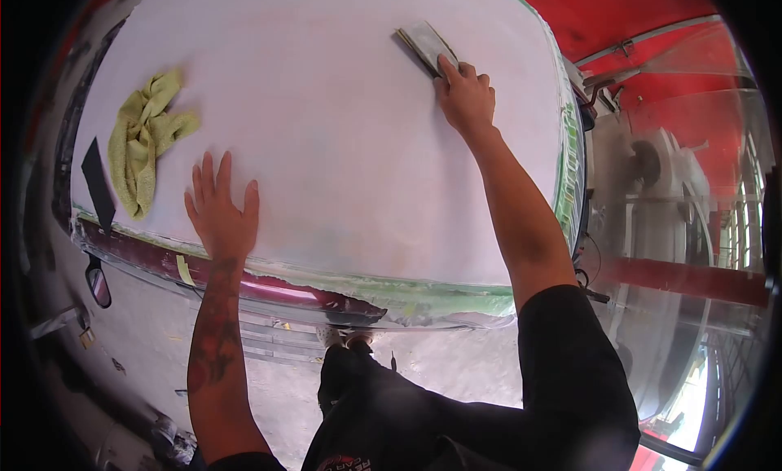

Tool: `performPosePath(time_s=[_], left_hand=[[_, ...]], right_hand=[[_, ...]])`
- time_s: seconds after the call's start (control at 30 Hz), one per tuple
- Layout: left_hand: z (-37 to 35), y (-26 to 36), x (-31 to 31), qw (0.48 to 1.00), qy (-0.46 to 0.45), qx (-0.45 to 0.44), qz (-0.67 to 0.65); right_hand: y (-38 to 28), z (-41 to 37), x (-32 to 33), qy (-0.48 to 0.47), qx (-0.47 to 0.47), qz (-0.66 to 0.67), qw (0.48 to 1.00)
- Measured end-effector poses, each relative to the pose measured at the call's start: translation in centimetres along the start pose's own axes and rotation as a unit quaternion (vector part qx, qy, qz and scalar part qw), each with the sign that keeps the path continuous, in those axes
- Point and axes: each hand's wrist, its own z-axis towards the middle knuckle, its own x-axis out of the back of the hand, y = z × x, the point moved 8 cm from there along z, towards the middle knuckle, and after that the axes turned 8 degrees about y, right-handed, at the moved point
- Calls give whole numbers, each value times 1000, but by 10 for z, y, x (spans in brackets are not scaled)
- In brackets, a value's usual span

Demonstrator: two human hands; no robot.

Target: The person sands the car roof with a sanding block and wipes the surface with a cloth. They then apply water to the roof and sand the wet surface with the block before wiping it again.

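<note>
Just beyond the right hand (467,94) gripping its near end, the block (428,44) should work best held flat against the panel (342,153), the left hand (222,214) spread open, cloth (140,141) at its left.

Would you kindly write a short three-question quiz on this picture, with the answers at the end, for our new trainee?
1. Which hand holds the block?
2. True or false: the cloth lies nearer to the left hand than to the right hand.
3. Fill in the missing word: the flat strip beside the cloth is ____ in colour.

Key:
1. The right hand.
2. True.
3. Black.
</note>
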Motion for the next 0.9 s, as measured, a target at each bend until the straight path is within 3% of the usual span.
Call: performPosePath(time_s=[0.1, 0.13, 0.27, 0.37, 0.43, 0.5, 0.6, 0.8, 0.9], left_hand=[[1, 1, 0, 1000, -8, 2, -2], [3, 2, 0, 1000, -3, 4, -7], [0, 1, 1, 1000, 2, -3, -9], [-2, -1, 1, 1000, 1, -6, -7], [2, -1, -1, 1000, 7, -7, -1], [-1, -1, 1, 1000, 7, -6, -15], [0, -1, -1, 1000, 7, -9, -11], [1, 1, 1, 1000, -6, -2, -1], [0, 0, 0, 1000, -4, -5, -5]], right_hand=[[-6, -16, 5, -19, -59, 9, 998], [-21, -52, 18, -4, -35, 32, 999], [-73, -201, 80, -108, 19, 70, 992], [-41, -172, 70, -94, 64, 68, 991], [15, -98, 41, -21, -14, 40, 999], [71, -31, 5, -8, -85, -7, 996], [73, -40, 6, -19, -113, 5, 993], [-9, -243, 103, -121, -41, 51, 990], [31, -184, 83, -91, -17, 41, 995]])
